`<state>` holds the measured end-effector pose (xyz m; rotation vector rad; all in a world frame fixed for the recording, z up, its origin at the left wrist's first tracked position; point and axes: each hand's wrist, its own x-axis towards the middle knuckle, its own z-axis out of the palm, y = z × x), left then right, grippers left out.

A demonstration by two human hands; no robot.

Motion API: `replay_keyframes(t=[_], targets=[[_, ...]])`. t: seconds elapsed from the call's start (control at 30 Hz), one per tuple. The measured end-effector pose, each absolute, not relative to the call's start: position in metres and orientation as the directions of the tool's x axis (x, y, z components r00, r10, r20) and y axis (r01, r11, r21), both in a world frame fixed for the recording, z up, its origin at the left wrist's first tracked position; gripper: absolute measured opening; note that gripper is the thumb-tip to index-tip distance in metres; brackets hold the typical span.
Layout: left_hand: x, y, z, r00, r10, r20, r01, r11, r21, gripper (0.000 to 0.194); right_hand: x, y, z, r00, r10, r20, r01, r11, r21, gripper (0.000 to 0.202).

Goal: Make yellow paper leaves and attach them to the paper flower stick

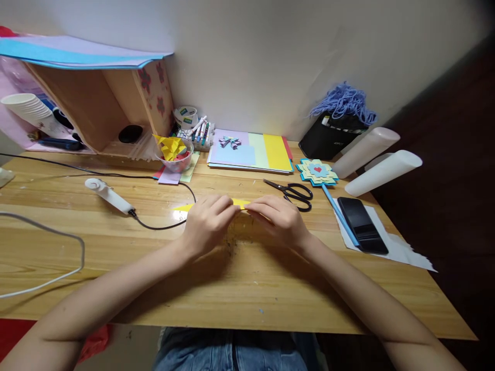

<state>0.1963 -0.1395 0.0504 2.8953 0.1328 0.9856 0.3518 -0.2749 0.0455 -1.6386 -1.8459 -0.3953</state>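
A piece of yellow paper point(240, 202) lies between my two hands, just above or on the wooden table. My left hand point(211, 221) has its fingers closed on the paper, whose pointed end sticks out to the left of it. At the paper's right end, my right hand point(280, 219) pinches the edge between thumb and fingers. The fingertips of both hands nearly meet at the middle. Part of the paper is hidden under my left hand. Black-handled scissors point(294, 193) rest just behind my right hand.
Coloured paper sheets point(251, 149) lie at the back. Left of them stand a bowl of yellow and red paper pieces point(178, 154) and markers point(199, 131). A white corded tool point(109, 196) lies left. A paper flower point(317, 171), phone point(361, 224) and white rolls point(382, 172) are right.
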Motion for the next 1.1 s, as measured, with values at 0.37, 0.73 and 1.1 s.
replay_keyframes(t=[0.37,0.73,1.1], targets=[[0.208,-0.140,0.008,0.956,0.199,0.214,0.152,-0.964,0.217,0.025,0.361,-0.275,-0.005,0.032,0.894,0.447,0.960,0.097,-0.263,0.019],[0.213,-0.132,0.011,0.893,0.450,-0.007,0.361,-0.707,0.608,0.020,0.373,-0.258,0.001,0.244,0.966,0.089,0.735,-0.125,-0.666,0.009],[0.219,-0.124,0.017,0.826,0.530,-0.193,0.538,-0.638,0.552,0.021,0.392,-0.230,0.024,0.323,0.897,-0.302,0.721,-0.440,-0.535,0.019]])
